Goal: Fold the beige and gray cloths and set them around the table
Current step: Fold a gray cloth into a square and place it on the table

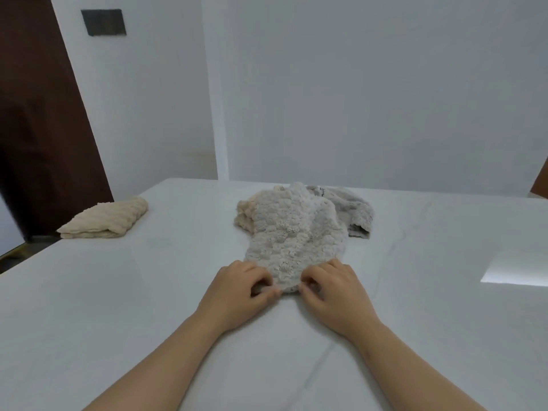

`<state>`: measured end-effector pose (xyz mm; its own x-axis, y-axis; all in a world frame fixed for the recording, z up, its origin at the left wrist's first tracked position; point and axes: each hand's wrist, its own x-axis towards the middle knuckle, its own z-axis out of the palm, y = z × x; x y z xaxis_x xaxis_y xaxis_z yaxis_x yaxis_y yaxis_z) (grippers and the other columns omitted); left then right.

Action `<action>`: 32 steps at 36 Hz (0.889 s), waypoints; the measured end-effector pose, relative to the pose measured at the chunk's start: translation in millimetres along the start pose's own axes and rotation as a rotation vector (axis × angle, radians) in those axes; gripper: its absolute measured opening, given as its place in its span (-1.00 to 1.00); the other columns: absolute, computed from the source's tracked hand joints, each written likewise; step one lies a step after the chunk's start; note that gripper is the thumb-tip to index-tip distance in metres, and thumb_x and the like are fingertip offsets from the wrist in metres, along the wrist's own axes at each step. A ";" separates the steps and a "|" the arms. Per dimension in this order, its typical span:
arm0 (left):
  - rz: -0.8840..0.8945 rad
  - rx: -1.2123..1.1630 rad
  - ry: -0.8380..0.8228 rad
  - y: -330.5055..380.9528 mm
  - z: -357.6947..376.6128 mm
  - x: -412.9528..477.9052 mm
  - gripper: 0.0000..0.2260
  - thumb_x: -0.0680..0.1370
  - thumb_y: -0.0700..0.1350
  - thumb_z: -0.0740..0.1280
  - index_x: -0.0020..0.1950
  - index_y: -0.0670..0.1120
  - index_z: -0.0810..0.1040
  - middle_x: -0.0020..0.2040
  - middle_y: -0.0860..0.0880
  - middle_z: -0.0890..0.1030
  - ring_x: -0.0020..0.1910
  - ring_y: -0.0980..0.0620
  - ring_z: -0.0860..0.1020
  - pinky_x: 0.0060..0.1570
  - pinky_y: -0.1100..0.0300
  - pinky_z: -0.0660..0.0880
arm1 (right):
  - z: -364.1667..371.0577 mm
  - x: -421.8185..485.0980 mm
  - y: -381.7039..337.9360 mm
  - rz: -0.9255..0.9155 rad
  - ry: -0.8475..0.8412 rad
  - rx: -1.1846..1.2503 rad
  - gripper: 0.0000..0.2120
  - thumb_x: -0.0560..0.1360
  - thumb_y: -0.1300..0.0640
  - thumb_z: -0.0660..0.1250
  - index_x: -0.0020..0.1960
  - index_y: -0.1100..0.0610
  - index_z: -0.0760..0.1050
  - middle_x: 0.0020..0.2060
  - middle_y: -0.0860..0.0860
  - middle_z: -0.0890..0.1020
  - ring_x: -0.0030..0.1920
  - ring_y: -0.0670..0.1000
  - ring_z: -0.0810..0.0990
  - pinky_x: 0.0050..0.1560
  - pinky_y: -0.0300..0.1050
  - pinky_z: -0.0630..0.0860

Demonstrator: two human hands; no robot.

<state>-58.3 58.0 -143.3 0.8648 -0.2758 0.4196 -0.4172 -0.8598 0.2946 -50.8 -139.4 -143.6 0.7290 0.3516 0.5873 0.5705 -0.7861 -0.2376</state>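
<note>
A fluffy gray cloth (293, 232) lies stretched toward me in the middle of the white table (118, 307). My left hand (240, 287) pinches its near left corner with curled fingers. On the near right corner my right hand (332, 287) pinches the same way. Behind the gray cloth sits a pile with a beige cloth (245, 213) on the left and another gray cloth (354, 212) on the right, both partly covered. A folded beige cloth (109, 219) rests at the table's far left edge.
White walls stand close behind the table. A dark brown door (38, 129) is at the left. A bright patch of reflected light (516, 266) lies on the table at the right. The table's left edge runs diagonally past the folded cloth.
</note>
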 end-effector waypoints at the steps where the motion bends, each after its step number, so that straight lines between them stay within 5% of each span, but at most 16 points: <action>1: -0.020 -0.022 -0.014 1.2 -1.4 1.6 -0.48 0.34 0.36 -0.03 -0.13 0.07 0.57 -0.20 0.18 0.51 -0.14 0.12 0.43 -0.07 0.24 0.34 | -1.2 3.0 -0.1 0.045 -0.035 0.037 -0.59 0.35 -0.19 0.04 -0.16 0.04 0.54 -0.26 -0.10 0.61 -0.11 -0.04 0.47 -0.09 -0.21 0.27; 4: -0.138 -0.158 -0.031 -0.7 -4.8 7.5 -0.60 0.44 0.31 -0.02 -0.25 0.13 0.48 -0.30 0.16 0.49 -0.16 0.09 0.47 -0.10 0.20 0.37 | -1.6 12.5 3.9 0.166 0.027 0.124 -0.52 0.37 -0.22 0.02 -0.11 0.09 0.56 -0.20 -0.02 0.62 -0.09 0.06 0.50 -0.07 -0.11 0.33; 8: -0.314 -0.272 -0.014 -7.4 -4.5 18.3 -0.88 0.55 0.03 0.24 -0.17 0.23 0.44 -0.25 0.14 0.58 -0.13 0.10 0.54 -0.10 0.24 0.40 | 6.3 21.1 14.7 0.308 0.105 -0.065 -0.78 0.38 0.03 0.17 -0.25 0.14 0.52 -0.31 0.06 0.60 -0.24 0.16 0.53 -0.22 -0.02 0.44; 11: -0.348 -0.185 -0.041 -7.6 -2.0 27.1 -0.96 0.51 0.05 0.29 -0.14 0.19 0.45 -0.33 0.15 0.51 -0.23 0.15 0.49 -0.27 0.31 0.33 | 12.4 23.7 14.0 0.288 0.094 -0.170 -0.88 0.33 0.12 0.25 -0.33 0.13 0.49 -0.37 0.03 0.57 -0.35 0.13 0.54 -0.35 -0.08 0.44; 15: -0.397 -0.145 -0.001 -6.6 1.1 34.2 -0.95 0.49 0.07 0.31 -0.15 0.18 0.46 -0.35 0.18 0.47 -0.30 0.23 0.42 -0.34 0.33 0.25 | 12.1 27.5 21.1 0.383 0.082 -0.060 -0.93 0.43 0.21 0.30 -0.16 0.20 0.54 -0.16 0.10 0.55 -0.14 0.16 0.51 -0.12 0.00 0.44; 18: -0.418 -0.146 0.025 -6.6 2.7 31.7 -0.94 0.47 0.07 0.33 -0.13 0.16 0.46 -0.28 0.17 0.47 -0.21 0.16 0.46 -0.20 0.23 0.33 | 8.4 27.2 22.1 0.439 0.081 -0.009 -0.87 0.47 0.19 0.26 -0.04 0.19 0.53 -0.06 0.10 0.50 -0.01 0.14 0.47 0.02 0.00 0.40; 25: -0.452 -0.074 0.033 -7.1 1.9 33.2 -0.84 0.49 0.09 0.30 0.03 0.11 0.54 -0.12 0.15 0.45 -0.02 0.11 0.52 0.07 0.15 0.39 | 6.2 34.3 28.2 0.729 0.104 0.167 -0.81 0.48 0.17 0.19 0.06 0.18 0.45 0.00 0.12 0.49 0.09 0.16 0.43 0.08 0.01 0.35; 32: -0.495 -0.067 0.054 -5.2 -1.9 36.3 -0.80 0.54 0.06 0.22 0.13 0.11 0.51 -0.17 0.16 0.49 0.03 0.08 0.53 0.07 0.15 0.38 | 4.4 35.2 30.2 0.746 0.036 0.166 -0.75 0.51 0.15 0.13 0.13 0.10 0.48 -0.03 0.07 0.59 0.08 0.14 0.47 0.06 0.00 0.41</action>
<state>-25.2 53.3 -128.0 0.9486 0.1820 0.2589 0.0205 -0.8518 0.5235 -6.3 -148.5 -133.5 0.9325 -0.2612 0.2494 -0.0167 -0.7211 -0.6927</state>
